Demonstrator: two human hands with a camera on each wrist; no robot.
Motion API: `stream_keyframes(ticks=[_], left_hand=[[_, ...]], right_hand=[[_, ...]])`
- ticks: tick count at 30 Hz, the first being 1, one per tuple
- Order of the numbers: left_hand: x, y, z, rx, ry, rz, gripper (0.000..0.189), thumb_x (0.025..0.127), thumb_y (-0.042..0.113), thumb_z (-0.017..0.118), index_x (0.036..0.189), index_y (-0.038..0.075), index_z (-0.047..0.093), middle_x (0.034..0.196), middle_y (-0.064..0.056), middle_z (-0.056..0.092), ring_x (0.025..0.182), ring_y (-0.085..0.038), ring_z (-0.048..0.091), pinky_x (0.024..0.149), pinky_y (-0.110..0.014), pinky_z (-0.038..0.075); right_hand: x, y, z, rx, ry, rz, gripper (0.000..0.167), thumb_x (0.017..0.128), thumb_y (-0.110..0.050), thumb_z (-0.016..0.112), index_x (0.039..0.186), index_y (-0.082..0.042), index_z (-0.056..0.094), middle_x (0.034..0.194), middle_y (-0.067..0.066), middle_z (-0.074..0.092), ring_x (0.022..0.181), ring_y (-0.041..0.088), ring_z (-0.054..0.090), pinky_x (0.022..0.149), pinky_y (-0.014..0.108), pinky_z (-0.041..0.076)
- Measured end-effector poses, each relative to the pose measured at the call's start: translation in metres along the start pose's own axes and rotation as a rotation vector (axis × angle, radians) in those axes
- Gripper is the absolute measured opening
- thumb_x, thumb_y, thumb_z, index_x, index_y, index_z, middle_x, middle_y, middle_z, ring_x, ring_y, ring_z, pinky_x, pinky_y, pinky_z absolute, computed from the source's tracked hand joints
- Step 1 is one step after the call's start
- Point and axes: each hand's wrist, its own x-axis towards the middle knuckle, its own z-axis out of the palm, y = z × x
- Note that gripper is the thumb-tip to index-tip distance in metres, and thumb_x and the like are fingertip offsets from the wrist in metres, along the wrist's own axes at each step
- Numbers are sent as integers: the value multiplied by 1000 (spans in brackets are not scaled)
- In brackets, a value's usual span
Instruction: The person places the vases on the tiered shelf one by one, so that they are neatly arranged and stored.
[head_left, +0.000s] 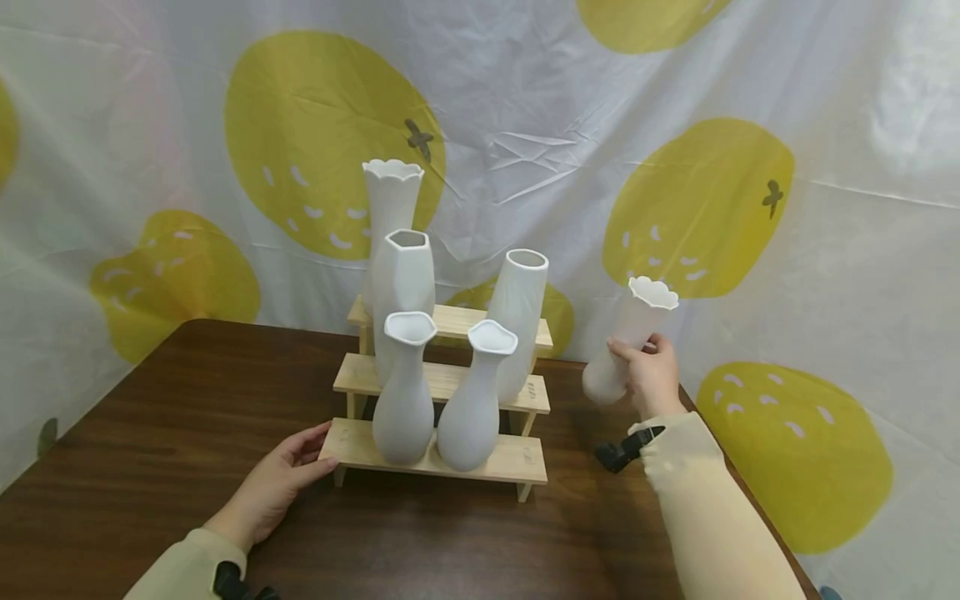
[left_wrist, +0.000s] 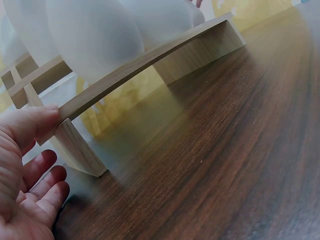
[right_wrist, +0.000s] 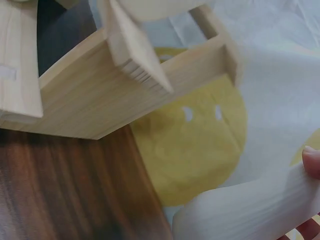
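A three-step wooden display stand [head_left: 438,380] carries several white vases. My left hand [head_left: 281,477] grips the left end of its lowest step, the thumb at the front corner in the left wrist view. To the right of the stand, my right hand [head_left: 654,373] holds a white vase with a scalloped rim [head_left: 633,321] around its body; the vase leans, its rim up and to the right. Two flared-neck vases, the left [head_left: 405,408] and the right [head_left: 471,417], share the lowest step. Behind them stand an angular-rimmed vase [head_left: 411,271] and a round-rimmed vase [head_left: 521,304].
A tall scalloped vase [head_left: 392,200] stands on the top step at the left, partly hidden by the vase before it. Beneath everything is a dark brown wooden table [head_left: 247,383]. A white cloth with yellow fruit prints [head_left: 525,100] hangs behind the table and along its right side.
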Motion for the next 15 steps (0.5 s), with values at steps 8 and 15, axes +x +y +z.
stream_keyframes(ticks=[8, 15], left_hand=[[0, 0, 0, 1, -5, 5, 67, 94, 15, 64, 148, -1, 29, 146, -22, 35, 122, -22, 44, 88, -16, 42], [1, -1, -1, 3, -8, 9, 67, 94, 15, 64, 148, -1, 29, 146, -23, 35, 121, -20, 45, 88, -17, 42]], right_hand=[[-3, -25, -1, -34, -44, 0, 69, 83, -22, 76, 138, -7, 38, 114, 2, 45, 107, 21, 48, 82, 45, 47], [-10, -52, 2, -27, -94, -32, 65, 83, -23, 75, 136, -9, 40, 112, 0, 46, 106, 21, 50, 81, 50, 48]])
